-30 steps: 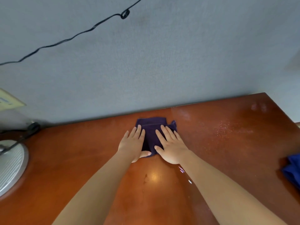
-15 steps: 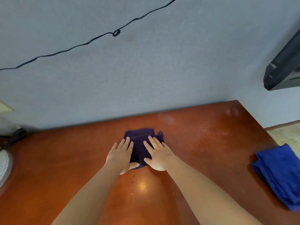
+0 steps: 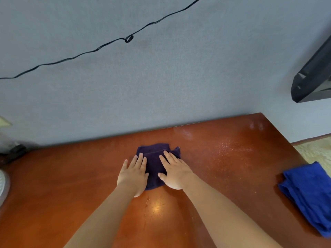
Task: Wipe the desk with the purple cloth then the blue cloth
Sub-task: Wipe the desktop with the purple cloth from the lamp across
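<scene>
both hands flat on the purple cloth (image 3: pixel 155 162) at centre frame, on the worktop (image 3: pixel 71 176). left hand (image 3: pixel 133 174) covers the cloth's left edge, fingers straight and pointing up the frame, part of the palm on bare wood. right hand (image 3: pixel 174 171) presses the right side, fingers spread and straight, thumb lying across the cloth's lower part. neither grip is curled round anything; it's open palms pressing down, nothing pinched. the cloth shows between the two hands and pokes out above the fingertips, a corner sticking out at upper right. the blue cloth (image 3: pixel 309 196) sits folded at the right edge of the frame, well apart from both hands, on the worktop's right side. a pale speckled patch (image 3: pixel 231 147) shows on the wood to the right of the purple cloth. a black cable (image 3: pixel 111 44) runs across the grey wall at the top.
</scene>
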Demonstrator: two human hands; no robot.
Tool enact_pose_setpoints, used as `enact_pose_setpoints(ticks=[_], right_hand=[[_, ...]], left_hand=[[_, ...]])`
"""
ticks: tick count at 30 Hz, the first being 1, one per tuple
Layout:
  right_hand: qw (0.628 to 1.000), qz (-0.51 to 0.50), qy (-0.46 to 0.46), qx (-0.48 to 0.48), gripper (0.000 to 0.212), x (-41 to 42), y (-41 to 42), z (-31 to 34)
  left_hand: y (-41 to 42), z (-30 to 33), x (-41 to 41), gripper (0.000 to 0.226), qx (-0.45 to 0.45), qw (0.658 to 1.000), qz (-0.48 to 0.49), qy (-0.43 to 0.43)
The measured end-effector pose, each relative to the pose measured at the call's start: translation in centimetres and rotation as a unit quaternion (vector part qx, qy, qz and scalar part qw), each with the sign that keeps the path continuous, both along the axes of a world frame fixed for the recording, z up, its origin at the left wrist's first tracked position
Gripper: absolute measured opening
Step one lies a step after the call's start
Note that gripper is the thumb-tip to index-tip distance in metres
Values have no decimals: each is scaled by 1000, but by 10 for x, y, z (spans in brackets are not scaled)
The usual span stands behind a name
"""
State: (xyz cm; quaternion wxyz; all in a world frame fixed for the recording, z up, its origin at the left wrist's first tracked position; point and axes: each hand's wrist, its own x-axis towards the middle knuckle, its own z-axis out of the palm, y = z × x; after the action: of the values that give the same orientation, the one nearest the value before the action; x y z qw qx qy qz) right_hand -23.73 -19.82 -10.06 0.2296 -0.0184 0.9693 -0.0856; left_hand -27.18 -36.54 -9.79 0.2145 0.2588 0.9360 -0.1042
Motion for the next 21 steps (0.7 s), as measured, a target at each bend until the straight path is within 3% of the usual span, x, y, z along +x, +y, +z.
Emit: enact_pose_setpoints(ticks=[6, 21], right_hand=[[999, -1, 24, 25, 69, -16, 4, -13], [998, -12, 57, 11, 69, -100, 27, -24]], left_hand=[[7, -7, -16, 59, -22, 999, -7, 47], [32, -24, -97, 62, 23, 994, 23, 104]])
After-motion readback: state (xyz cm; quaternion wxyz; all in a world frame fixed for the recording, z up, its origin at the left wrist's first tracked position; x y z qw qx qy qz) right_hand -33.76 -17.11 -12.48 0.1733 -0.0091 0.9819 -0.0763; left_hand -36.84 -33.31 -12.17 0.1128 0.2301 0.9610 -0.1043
